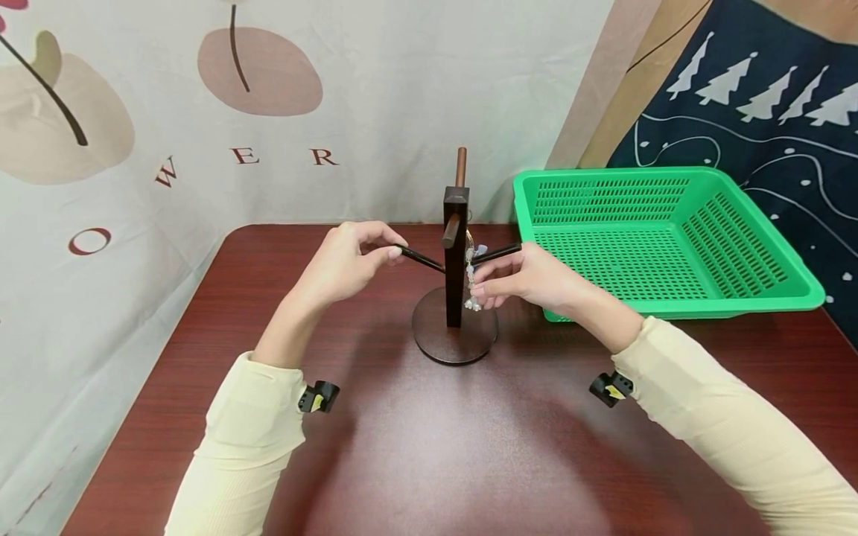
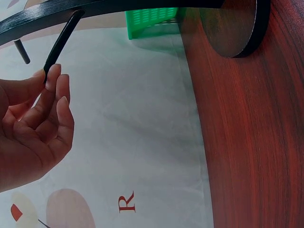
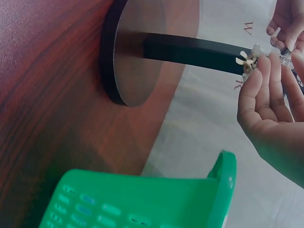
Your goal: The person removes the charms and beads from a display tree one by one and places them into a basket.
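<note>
A dark wooden stand [image 1: 454, 290] with a round base and several pegs stands upright on the table. My left hand [image 1: 345, 260] pinches the end of its left peg [image 1: 421, 257] between thumb and fingertips; the left wrist view shows this grip on the peg [image 2: 63, 40] closely. On the stand's right side hangs a string of clear beads with small flowers, a beaded charm [image 1: 470, 277]. My right hand [image 1: 539, 279] holds its lower part in the fingertips, just under the right peg [image 1: 499, 253]. Pale flowers [image 3: 245, 61] show beyond those fingers in the right wrist view.
A green plastic basket [image 1: 670, 307] sits at the back right of the reddish-brown table [image 1: 415, 447], close beside my right forearm. Behind the table hangs a pale printed cloth [image 1: 402, 89], and a dark cloth with white trees [image 1: 757, 126] is at the right.
</note>
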A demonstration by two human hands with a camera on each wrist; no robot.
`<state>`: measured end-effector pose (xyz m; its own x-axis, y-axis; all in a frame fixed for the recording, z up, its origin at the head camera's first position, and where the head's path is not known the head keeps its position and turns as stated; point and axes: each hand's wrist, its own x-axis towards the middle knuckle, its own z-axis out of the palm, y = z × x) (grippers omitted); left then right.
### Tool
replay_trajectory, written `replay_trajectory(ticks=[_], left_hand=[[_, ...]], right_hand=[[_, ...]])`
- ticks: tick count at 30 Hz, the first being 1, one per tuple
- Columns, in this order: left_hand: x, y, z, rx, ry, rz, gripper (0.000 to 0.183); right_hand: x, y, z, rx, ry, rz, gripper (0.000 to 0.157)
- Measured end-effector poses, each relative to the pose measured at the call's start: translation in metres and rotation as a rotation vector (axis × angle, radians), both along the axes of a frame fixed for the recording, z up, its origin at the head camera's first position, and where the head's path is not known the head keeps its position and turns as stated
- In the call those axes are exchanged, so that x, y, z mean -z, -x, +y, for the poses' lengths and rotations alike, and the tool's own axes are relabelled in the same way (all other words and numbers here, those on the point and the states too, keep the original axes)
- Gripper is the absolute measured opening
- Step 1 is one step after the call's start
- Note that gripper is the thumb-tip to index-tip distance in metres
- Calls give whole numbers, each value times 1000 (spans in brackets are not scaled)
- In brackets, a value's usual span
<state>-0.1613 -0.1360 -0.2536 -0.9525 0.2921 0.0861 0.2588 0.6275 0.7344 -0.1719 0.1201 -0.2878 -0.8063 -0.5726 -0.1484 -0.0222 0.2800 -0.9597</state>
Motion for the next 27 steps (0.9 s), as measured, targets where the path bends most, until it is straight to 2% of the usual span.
replay_trajectory(ticks=[7,13,18,27], left_hand=[[1,0,0,6,4,8,10],[1,1,0,5,7,8,10],[1,2,-1,8,7,7,10],[2,2,-1,8,3,2,10]], right_hand=[[-7,0,11,-9,-4,29,24],[-18,1,23,-5,-68,102,25],[-27,3,33,-9,-109,150,21],[-38,3,50,-7,-110,181,18]])
